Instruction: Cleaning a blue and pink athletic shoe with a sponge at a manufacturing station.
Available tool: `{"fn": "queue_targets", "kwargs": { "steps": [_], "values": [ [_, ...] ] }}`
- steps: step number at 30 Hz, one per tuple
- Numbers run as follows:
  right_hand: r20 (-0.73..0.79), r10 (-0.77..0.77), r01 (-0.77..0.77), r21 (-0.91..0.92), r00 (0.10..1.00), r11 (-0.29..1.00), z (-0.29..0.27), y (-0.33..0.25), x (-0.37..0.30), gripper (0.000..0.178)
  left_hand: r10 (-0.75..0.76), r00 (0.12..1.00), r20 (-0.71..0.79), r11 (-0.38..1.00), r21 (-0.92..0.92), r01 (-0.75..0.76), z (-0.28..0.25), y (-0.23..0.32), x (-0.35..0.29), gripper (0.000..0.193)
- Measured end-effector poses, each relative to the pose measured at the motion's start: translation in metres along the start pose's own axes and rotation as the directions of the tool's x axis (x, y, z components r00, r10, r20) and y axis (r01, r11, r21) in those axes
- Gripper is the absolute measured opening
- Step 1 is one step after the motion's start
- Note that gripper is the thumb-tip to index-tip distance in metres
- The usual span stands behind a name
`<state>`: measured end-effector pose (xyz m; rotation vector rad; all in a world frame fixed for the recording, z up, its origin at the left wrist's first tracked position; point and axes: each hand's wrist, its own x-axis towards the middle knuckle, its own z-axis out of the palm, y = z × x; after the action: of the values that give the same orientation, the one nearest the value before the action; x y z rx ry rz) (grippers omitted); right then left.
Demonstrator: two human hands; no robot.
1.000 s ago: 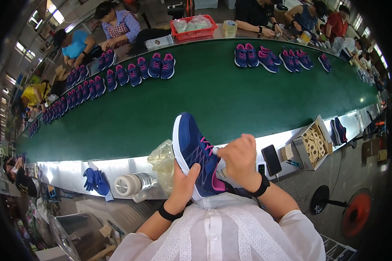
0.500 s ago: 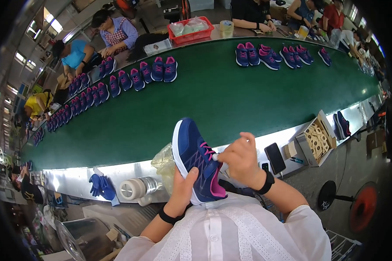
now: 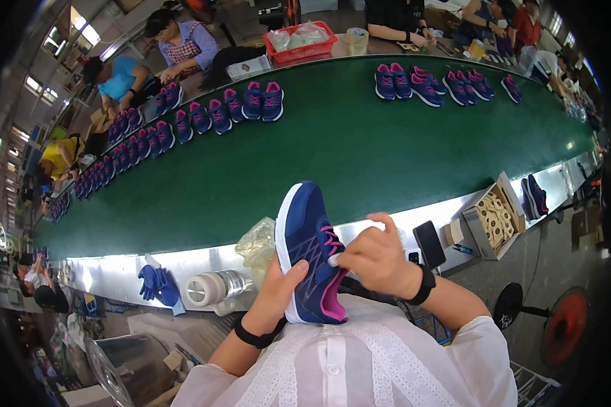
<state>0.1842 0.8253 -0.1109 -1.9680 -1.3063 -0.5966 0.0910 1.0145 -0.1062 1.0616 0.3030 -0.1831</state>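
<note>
A navy sneaker (image 3: 307, 247) with pink laces, pink lining and a white sole is held tilted, toe up, in front of my chest. My left hand (image 3: 278, 288) is closed around its sole side, the thumb lying on the upper. At the lace and strap area, my right hand (image 3: 380, 261) is closed in a pinch, its index finger raised. A small white piece (image 3: 333, 260) shows at those fingertips against the shoe; its kind is too small to make out.
Across the green conveyor belt (image 3: 305, 156) stand rows of matching sneakers (image 3: 217, 117). On the near metal ledge are a bottle (image 3: 214, 289), blue gloves (image 3: 159, 285), a plastic bag (image 3: 256, 247), a phone (image 3: 428, 244) and a box of paper pieces (image 3: 493, 217). Several people work opposite.
The sneaker has shifted slightly right and become more upright. My right fingertips have slid down from the laces toward the strap. The sneakers on the belt have moved a little to the right.
</note>
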Motion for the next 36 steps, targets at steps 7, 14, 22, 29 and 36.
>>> {"fn": "queue_targets", "kwargs": {
  "steps": [7,14,22,29,36],
  "values": [
    [0.038,-0.093,0.089,0.104,0.995,0.991,0.002,-0.021,0.01,0.011,-0.071,0.997,0.037,0.997,0.021,0.07,-0.001,0.006,-0.005,0.055],
    [0.008,-0.081,0.08,0.059,0.997,0.995,0.01,-0.027,0.012,0.014,-0.086,0.996,0.039,0.996,-0.036,0.087,-0.007,0.013,-0.009,0.052],
    [0.04,-0.137,0.133,0.078,0.99,0.988,0.01,-0.036,0.019,0.013,-0.104,0.994,0.036,0.994,-0.033,0.105,-0.009,0.013,-0.014,0.051],
    [-0.014,-0.07,0.07,0.034,0.997,0.997,0.013,-0.035,0.009,0.016,-0.129,0.992,0.018,0.989,-0.067,0.13,-0.011,0.019,-0.016,0.051],
    [-0.007,-0.025,0.025,-0.029,1.0,0.999,0.014,-0.032,0.008,0.014,-0.061,0.998,0.009,0.998,-0.017,0.061,-0.017,0.018,-0.018,0.053]
  ]
}}
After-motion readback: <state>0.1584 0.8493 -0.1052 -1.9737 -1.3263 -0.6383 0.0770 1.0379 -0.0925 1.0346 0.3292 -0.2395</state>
